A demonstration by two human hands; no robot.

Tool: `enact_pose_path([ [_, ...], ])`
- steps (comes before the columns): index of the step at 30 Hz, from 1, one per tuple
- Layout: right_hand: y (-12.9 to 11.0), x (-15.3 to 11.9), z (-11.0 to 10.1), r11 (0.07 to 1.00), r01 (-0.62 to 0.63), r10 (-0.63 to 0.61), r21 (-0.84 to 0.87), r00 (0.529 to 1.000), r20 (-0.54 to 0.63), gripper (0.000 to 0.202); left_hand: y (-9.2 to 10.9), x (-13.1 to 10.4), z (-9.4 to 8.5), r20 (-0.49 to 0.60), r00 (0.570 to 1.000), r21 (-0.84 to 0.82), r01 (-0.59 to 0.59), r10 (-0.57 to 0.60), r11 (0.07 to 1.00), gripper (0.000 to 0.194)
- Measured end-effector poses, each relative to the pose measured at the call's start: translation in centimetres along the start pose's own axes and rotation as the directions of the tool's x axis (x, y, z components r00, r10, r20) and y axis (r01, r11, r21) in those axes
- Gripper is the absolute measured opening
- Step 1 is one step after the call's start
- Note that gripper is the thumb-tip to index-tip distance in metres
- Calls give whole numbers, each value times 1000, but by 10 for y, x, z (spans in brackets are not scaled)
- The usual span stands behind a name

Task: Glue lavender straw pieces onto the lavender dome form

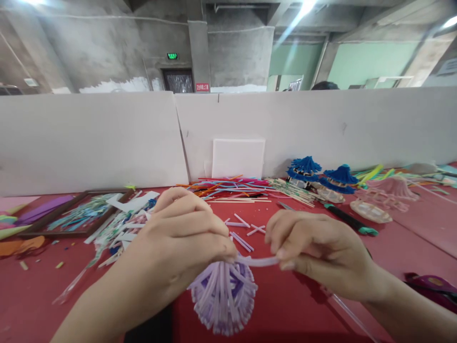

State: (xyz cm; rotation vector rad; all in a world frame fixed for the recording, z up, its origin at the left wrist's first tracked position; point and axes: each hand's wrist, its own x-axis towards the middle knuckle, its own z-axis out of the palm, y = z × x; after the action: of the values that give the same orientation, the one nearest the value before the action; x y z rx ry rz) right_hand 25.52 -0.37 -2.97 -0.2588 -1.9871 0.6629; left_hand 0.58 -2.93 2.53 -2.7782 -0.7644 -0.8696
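Note:
My left hand [189, 233] is closed at the peak of a small lilac cone-shaped roof [224, 305] made of pipe cleaners, which spreads out below the fingers. A pale lilac pipe cleaner [260, 261] runs sideways from those fingertips. Its other end is pinched between thumb and fingers of my right hand [314, 252]. Whether this strip is joined to the peak cannot be made out, since my left fingers cover it. Short cut lilac pieces [243, 241] lie on the red table just behind, between the two hands.
Colourful pipe cleaners [232, 186] lie along the white partition [314, 124]. Blue roof models [339, 178], a pink roof [392, 188] and a black-green tool [350, 219] are at right. A brown frame [71, 232] and paper scraps [132, 219] lie left.

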Motion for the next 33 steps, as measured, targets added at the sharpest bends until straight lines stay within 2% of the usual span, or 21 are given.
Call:
enact_pose_path([
  [2, 2, -1, 2, 992, 32, -49, -125, 990, -135, 13, 3, -1, 7, -165, 979, -15, 119, -120, 993, 23],
  [3, 2, -2, 3, 978, 48, -88, -202, 978, -191, 15, 6, -1, 12, -265, 939, -53, 211, -218, 976, 23],
  [5, 2, -5, 7, 924, 89, -183, -372, 957, -226, 16, 11, -6, 25, -412, 796, -193, 399, -443, 896, 23],
  [6, 1, -6, 9, 880, 126, -241, -457, 949, -202, 16, 14, -10, 32, -427, 733, -256, 464, -530, 848, 20],
  [7, 0, -8, 11, 827, 176, -299, -534, 942, -152, 15, 18, -16, 39, -415, 716, -289, 480, -561, 828, 15],
  [9, -1, -13, 14, 720, 293, -397, -629, 917, -27, 14, 24, -30, 53, -293, 738, -280, 541, -608, 793, 27],
  [11, 1, -19, 17, 664, 378, -451, -645, 891, 57, 14, 31, -47, 64, -177, 692, -195, 673, -700, 714, 46],
  [13, 4, -25, 21, 668, 416, -470, -617, 879, 83, 14, 38, -61, 74, -120, 665, -151, 722, -737, 675, 56],
  [17, 12, -31, 29, 693, 448, -477, -565, 873, 107, 12, 41, -75, 85, -55, 675, -148, 723, -735, 675, 55],
  [19, 15, -32, 33, 701, 447, -475, -555, 874, 104, 11, 38, -75, 87, -37, 673, -161, 725, -738, 669, 52],
  [22, 18, -32, 37, 715, 444, -471, -540, 877, 97, 12, 34, -69, 87, -73, 668, -188, 720, -741, 668, 49],
  [24, 19, -32, 39, 719, 453, -474, -527, 874, 105, 13, 33, -64, 86, -85, 684, -191, 702, -724, 686, 49],
  [26, 21, -33, 40, 734, 447, -465, -511, 879, 102, 12, 33, -60, 85, -68, 693, -191, 697, -717, 691, 50],
  [30, 22, -34, 43, 768, 407, -430, -495, 900, 71, 10, 33, -55, 84, -40, 683, -200, 709, -729, 676, 46],
  [33, 23, -35, 44, 751, 421, -457, -509, 887, 58, 11, 33, -55, 85, -52, 707, -161, 692, -706, 704, 44],
])
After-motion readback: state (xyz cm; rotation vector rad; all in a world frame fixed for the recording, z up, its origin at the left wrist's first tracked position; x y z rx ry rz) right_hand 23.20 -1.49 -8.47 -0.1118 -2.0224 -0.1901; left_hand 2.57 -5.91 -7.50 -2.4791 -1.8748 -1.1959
